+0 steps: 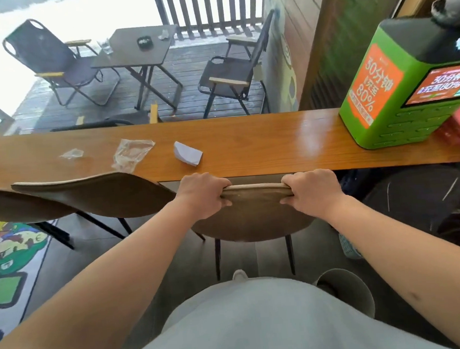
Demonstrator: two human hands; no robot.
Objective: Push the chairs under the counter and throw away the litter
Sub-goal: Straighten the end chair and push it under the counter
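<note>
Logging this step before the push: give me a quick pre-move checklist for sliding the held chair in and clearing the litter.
1. Grip: left hand and right hand both closed on the chair back: ok.
2. Chair lined up with the counter edge: ok.
3. Space under the counter ahead of the seat: cannot tell, hidden.
4. Neighbouring chair on the left: close beside the left hand, clearance cannot tell.
5. Litter on the counter, namely plastic wrapper, small plastic scrap, folded paper: not ok.
6. Bin near the right foot: ok.
</note>
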